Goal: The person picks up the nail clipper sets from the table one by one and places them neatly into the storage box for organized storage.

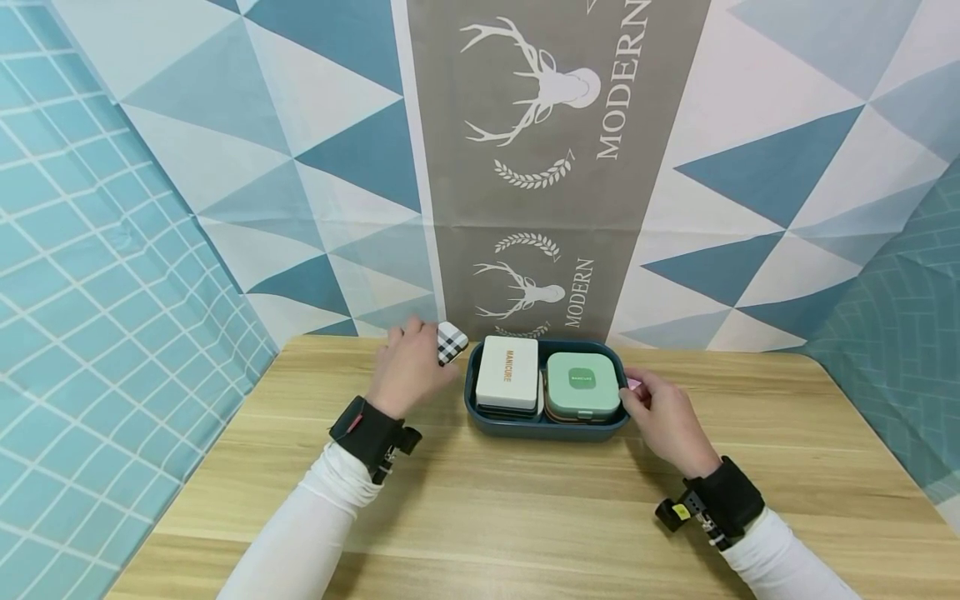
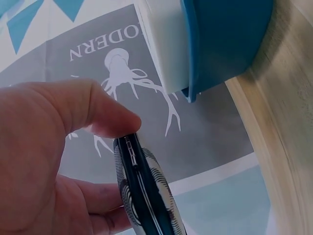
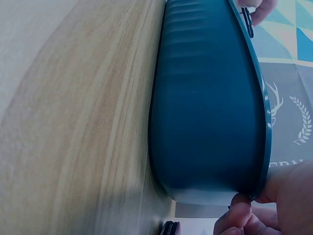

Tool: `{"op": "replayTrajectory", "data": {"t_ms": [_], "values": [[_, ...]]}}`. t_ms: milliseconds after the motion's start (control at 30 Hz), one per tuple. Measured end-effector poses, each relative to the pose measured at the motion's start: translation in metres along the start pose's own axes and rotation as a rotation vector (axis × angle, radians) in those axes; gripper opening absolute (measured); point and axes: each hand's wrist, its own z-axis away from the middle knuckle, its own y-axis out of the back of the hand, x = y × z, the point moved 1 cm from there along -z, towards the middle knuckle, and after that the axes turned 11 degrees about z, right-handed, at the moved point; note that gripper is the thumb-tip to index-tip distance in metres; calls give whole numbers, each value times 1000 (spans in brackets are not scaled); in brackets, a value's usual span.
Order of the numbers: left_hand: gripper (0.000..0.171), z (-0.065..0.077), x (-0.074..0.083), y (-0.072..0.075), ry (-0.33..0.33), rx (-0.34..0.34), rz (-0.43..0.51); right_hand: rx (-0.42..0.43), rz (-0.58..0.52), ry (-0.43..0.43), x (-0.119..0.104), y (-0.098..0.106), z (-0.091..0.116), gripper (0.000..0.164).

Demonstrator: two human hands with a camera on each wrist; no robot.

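Note:
A small black-and-white checkered case point(image 1: 452, 343) is pinched between the thumb and fingers of my left hand point(image 1: 411, 367), left of a dark blue basket point(image 1: 543, 431). Its dark edge with a metal clasp faces the left wrist view point(image 2: 142, 183). My right hand point(image 1: 667, 419) pinches the basket's right rim, seen also in the right wrist view point(image 3: 259, 205). Inside the basket, a white case point(image 1: 507, 372) marked MANICURE tops the left stack. A mint green case point(image 1: 582, 383) tops the right one. Lower cases are mostly hidden.
Partly behind my right hand is a pink item point(image 1: 633, 383), just outside the basket's right end. The wooden table point(image 1: 525, 517) meets a patterned backdrop point(image 1: 517, 200) at the rear. Tile-patterned cloth point(image 1: 90, 317) hangs at the left.

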Motion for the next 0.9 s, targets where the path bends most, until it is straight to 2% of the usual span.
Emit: {"op": "replayTrajectory", "data": {"t_ms": [333,600,900], "values": [[60,-3,11,-4,-34,-11,-20,-8,2,-2,0,0,1,35],[62,-4,23,-6,-81,-12,20,-20,3,-17,-1,0,1,36],[66,-8,34,-6,-124,-36,14,-11,-2,-5,-1,1,0,36]]}}
